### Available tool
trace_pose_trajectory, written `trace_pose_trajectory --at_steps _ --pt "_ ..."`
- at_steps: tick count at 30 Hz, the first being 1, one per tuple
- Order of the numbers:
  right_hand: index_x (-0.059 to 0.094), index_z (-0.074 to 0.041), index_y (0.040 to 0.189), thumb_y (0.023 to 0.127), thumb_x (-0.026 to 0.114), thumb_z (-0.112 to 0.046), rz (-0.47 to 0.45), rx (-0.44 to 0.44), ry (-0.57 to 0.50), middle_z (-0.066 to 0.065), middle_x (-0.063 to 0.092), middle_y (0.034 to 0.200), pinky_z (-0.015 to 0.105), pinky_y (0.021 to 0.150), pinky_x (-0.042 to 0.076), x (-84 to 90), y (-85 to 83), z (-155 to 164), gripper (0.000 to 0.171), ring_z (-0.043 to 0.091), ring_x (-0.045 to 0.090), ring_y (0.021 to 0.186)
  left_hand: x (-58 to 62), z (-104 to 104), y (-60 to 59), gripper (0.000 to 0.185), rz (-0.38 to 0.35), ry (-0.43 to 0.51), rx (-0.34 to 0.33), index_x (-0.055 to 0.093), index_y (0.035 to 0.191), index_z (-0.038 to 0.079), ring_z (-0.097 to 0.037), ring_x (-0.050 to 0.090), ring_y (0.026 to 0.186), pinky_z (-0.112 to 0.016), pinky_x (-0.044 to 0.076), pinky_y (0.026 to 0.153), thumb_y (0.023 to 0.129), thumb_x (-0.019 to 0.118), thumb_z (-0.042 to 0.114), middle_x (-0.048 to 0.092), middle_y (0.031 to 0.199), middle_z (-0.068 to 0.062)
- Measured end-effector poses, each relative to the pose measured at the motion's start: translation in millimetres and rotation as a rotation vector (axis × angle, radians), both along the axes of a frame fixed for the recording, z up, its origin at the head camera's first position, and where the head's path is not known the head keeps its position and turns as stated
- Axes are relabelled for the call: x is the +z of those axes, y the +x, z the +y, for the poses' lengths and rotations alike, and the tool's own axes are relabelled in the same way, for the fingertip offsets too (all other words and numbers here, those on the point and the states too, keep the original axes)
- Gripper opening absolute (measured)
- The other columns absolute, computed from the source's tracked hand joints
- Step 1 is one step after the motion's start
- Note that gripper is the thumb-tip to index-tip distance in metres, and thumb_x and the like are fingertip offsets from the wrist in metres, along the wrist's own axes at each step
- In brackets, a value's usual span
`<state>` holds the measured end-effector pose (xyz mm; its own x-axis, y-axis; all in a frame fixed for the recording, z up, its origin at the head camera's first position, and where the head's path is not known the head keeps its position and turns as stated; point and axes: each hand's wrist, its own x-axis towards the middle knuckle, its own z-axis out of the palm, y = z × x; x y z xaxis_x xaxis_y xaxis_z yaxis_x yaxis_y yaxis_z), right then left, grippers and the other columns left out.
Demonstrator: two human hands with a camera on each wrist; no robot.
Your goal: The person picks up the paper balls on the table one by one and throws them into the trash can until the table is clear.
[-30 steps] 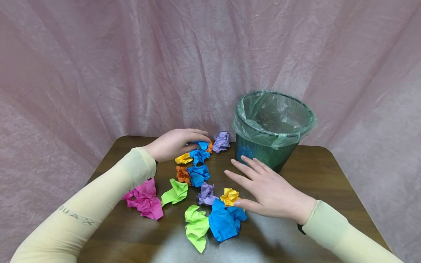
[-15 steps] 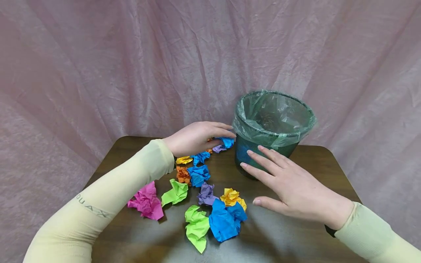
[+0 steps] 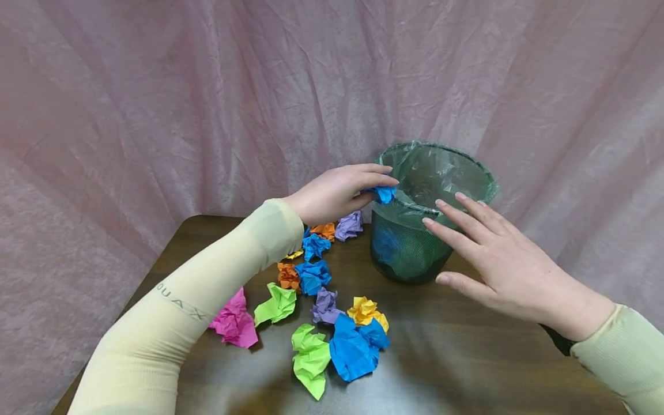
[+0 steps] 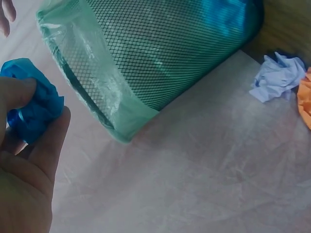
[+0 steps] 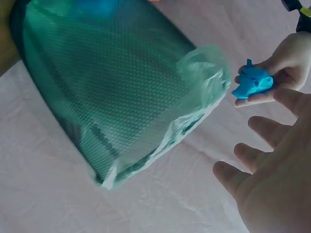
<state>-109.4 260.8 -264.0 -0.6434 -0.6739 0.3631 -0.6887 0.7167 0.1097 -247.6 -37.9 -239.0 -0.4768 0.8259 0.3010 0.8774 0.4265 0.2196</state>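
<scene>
My left hand [image 3: 337, 195] pinches a small blue crumpled paper ball [image 3: 385, 193] right at the left rim of the green mesh bin [image 3: 410, 253]. The left wrist view shows the blue ball [image 4: 30, 106] held between thumb and fingers beside the bin's [image 4: 160, 48] liner. My right hand [image 3: 493, 259] hovers open, fingers spread, in front of the bin's right side, touching nothing. From the right wrist view the blue ball [image 5: 252, 83] sits just past the bin's [image 5: 107, 87] liner edge, with my right hand [image 5: 272, 184] below it.
Several crumpled paper balls lie on the brown table [image 3: 467, 357]: pink [image 3: 236, 324], green [image 3: 310, 357], big blue [image 3: 355, 347], yellow [image 3: 365, 311], purple [image 3: 350, 225], orange [image 3: 288, 275]. A pink cloth backdrop [image 3: 207, 86] hangs behind the table.
My left hand picked up the blue ball from the table and carried it up and right to the bin's rim. My right hand rose and moved right alongside the bin.
</scene>
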Motion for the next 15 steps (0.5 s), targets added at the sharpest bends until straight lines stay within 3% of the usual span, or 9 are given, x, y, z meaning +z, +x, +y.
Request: trace_pose_trajectory --at_steps 15 --pt "0.037 -0.020 0.161 0.095 0.069 -0.046 -0.002 -0.043 -0.018 0.013 0.030 0.165 0.049 0.124 0.013 -1.0 -5.8 8.7 0.078 0.036 0.015 0.155 14.0 46.3 -26.9 0.047 0.003 -0.070 0.115 0.051 0.153 0.023 -0.010 0.037 0.147 -0.023 0.031 0.115 0.107 0.057 0.020 0.043 0.159 0.001"
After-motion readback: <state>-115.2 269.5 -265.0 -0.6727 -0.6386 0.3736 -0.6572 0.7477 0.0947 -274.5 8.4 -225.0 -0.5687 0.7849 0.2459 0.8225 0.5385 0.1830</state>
